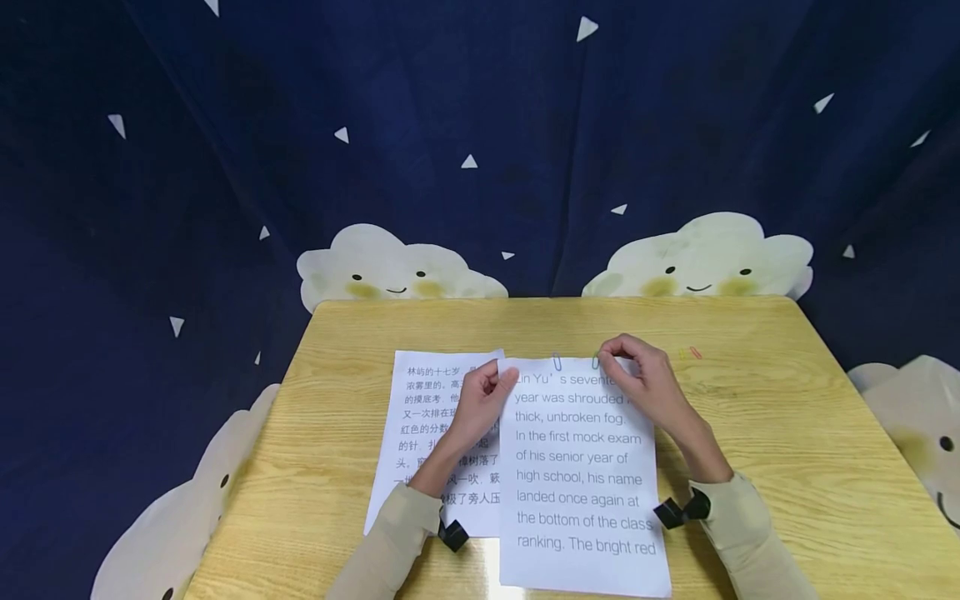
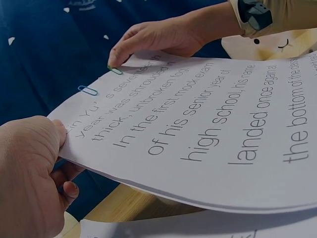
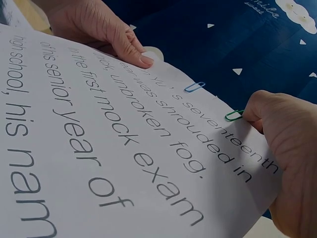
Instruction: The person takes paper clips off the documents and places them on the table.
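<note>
My left hand pinches the top left corner of a white paper printed in large English text, holding it raised. A blue paper clip sits on the paper's top edge, between the two hands. Further right on that edge is a green paper clip, its outer end pinched between the thumb and fingers of my right hand. In the left wrist view, the paper's near edge bows above the table. Under and left of it lies a second sheet with Chinese print, partly covered by my left hand and the English paper.
Two more paper clips, one yellow and one red, lie on the wooden table to the right of my right hand. Behind the table hangs a dark blue curtain with white triangles and smiling clouds.
</note>
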{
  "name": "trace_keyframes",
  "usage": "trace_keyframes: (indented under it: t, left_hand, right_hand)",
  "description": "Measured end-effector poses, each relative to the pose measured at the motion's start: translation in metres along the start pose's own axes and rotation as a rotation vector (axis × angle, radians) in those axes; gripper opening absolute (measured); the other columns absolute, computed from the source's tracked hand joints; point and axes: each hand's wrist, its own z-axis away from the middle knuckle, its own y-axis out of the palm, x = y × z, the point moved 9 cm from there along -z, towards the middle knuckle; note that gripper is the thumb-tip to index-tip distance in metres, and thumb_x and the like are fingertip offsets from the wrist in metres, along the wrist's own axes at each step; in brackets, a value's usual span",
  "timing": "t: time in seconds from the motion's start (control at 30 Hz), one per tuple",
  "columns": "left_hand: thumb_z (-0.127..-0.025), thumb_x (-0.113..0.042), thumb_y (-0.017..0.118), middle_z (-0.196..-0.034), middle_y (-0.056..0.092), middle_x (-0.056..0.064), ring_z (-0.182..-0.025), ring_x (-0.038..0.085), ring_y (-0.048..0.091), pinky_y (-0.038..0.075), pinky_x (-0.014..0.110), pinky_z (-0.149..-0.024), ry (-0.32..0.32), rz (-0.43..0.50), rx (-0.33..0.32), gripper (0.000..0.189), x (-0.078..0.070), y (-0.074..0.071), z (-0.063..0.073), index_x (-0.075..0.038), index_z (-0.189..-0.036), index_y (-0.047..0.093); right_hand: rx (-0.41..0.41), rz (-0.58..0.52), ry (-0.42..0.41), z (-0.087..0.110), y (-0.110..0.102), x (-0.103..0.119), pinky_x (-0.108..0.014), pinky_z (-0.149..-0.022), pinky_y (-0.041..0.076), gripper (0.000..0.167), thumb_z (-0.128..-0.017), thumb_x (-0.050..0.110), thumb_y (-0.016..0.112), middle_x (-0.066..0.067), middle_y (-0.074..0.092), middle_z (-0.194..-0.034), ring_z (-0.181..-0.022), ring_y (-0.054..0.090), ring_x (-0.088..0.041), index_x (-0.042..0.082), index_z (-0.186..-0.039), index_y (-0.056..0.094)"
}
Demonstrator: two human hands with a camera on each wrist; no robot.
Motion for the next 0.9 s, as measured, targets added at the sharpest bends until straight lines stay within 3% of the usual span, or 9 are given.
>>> trace_keyframes:
  t: [0.4,0.7,0.9]
  left_hand:
    - [-0.109,-0.024,0.059,-0.078,0.071,0.019,-0.054,0.012,0.053,0.037,0.019,-0.048,0.015,-0.002,-0.003,0.027,-0.001,-0.001,0.0,0.0,-0.107,0.072]
    - [-0.108,-0.022,0.059,-0.078,0.07,0.021,-0.054,0.012,0.051,0.037,0.019,-0.048,0.012,0.001,-0.006,0.026,0.001,-0.001,0.0,0.001,-0.107,0.071]
    - [-0.108,-0.022,0.06,-0.078,0.07,0.018,-0.054,0.012,0.052,0.038,0.019,-0.048,0.013,0.0,-0.011,0.025,0.002,-0.002,-0.001,0.001,-0.107,0.071]
  right_hand:
    - [-0.02,-0.006,-0.004,-0.001,0.0,0.005,-0.014,-0.077,0.042,0.009,-0.097,-0.005,0.069,-0.006,0.069,-0.091,-0.082,0.056,-0.006,0.004,-0.098,0.071]
    - [-0.012,-0.025,0.003,-0.003,-0.004,0.039,-0.014,-0.076,0.042,0.005,-0.096,-0.01,0.065,-0.015,0.068,-0.089,-0.08,0.055,-0.005,-0.006,-0.097,0.068]
    - [-0.018,-0.037,-0.002,-0.003,-0.005,0.042,-0.014,-0.075,0.041,0.004,-0.096,-0.009,0.066,-0.013,0.068,-0.089,-0.079,0.054,-0.005,-0.006,-0.097,0.068]
